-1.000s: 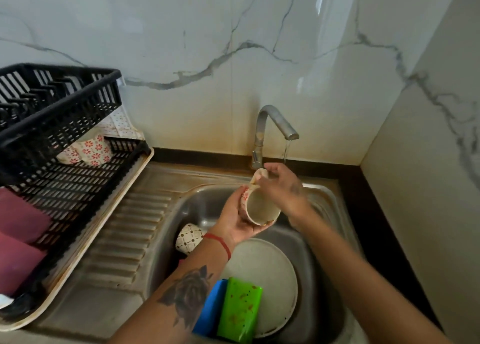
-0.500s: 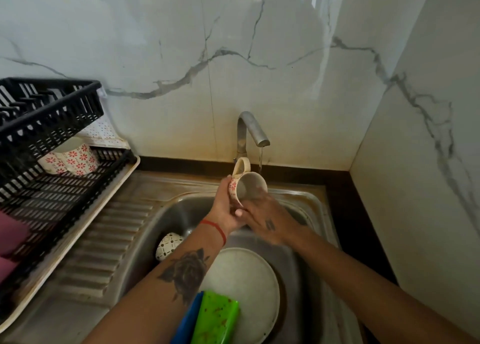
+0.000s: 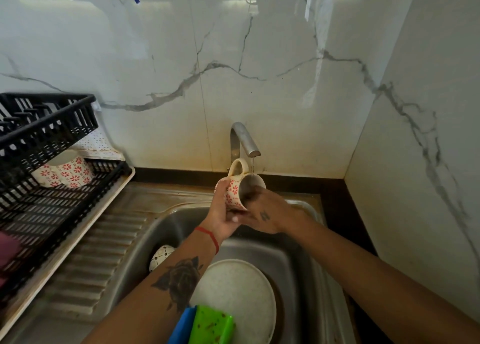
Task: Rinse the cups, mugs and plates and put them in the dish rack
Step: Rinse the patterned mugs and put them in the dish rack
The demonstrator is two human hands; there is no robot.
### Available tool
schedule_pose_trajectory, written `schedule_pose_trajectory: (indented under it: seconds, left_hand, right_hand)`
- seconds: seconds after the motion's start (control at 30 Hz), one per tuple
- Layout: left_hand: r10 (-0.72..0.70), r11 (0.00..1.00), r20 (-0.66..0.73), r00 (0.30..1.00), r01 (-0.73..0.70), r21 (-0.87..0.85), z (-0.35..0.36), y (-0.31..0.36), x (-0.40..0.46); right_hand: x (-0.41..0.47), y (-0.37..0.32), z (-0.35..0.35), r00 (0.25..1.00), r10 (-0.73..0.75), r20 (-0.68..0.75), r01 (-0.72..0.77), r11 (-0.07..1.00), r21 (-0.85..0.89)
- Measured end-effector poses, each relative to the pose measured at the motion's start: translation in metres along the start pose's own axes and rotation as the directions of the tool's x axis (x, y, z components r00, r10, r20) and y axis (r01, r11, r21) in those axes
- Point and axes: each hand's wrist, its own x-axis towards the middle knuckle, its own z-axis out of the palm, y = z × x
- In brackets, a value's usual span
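My left hand [image 3: 222, 215] grips a cream mug with red flowers [image 3: 235, 191] under the running tap [image 3: 244, 142], its handle up and its mouth turned to the right. My right hand [image 3: 270, 213] has its fingers inside the mug's mouth, against the inner wall. Below, in the steel sink [image 3: 179, 221], lie a white speckled plate [image 3: 239, 289] and a small patterned cup [image 3: 161, 256]. The black dish rack [image 3: 44, 187] at the left holds a matching red-flowered mug [image 3: 65, 173].
A green plate [image 3: 211, 325] and a blue one [image 3: 181, 325] lean at the sink's front edge. A ribbed draining board [image 3: 104, 255] lies between rack and sink. Dark red items [image 3: 7, 250] sit in the rack's front. Marble walls close the back and right.
The mug has been raised under the water stream with its handle turned up. My right hand has shifted from over the mug to below its rim, fingers inside. The view tilted upward.
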Motion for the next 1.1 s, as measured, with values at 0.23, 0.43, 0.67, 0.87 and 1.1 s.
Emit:
schedule_pose_trajectory:
  seconds: [0.23, 0.43, 0.67, 0.87, 1.1]
  left_hand:
    - [0.014, 0.999, 0.013, 1.000, -0.013, -0.052, -0.005, -0.008, 0.001]
    - [0.021, 0.998, -0.051, 0.998, -0.024, -0.061, -0.002, -0.001, -0.002]
    - [0.048, 0.999, -0.032, 0.998, -0.048, 0.027, 0.002, -0.001, 0.001]
    - [0.023, 0.999, -0.010, 1.000, -0.022, 0.050, -0.005, 0.009, -0.001]
    - [0.138, 0.976, 0.062, 0.988, -0.125, -0.178, -0.003, -0.001, 0.000]
  right_hand:
    - [0.015, -0.033, -0.002, 0.949, 0.272, 0.158, -0.306, 0.682, 0.665]
    - [0.009, -0.008, -0.001, 0.995, 0.098, 0.022, -0.087, 0.945, -0.315]
    - [0.018, -0.024, 0.002, 0.964, 0.234, 0.128, -0.249, 0.616, 0.747]
    - [0.015, 0.007, -0.003, 0.998, 0.040, -0.038, -0.044, 0.994, -0.097]
    - [0.014, -0.008, 0.001, 0.997, 0.063, 0.039, -0.074, 0.884, 0.461]
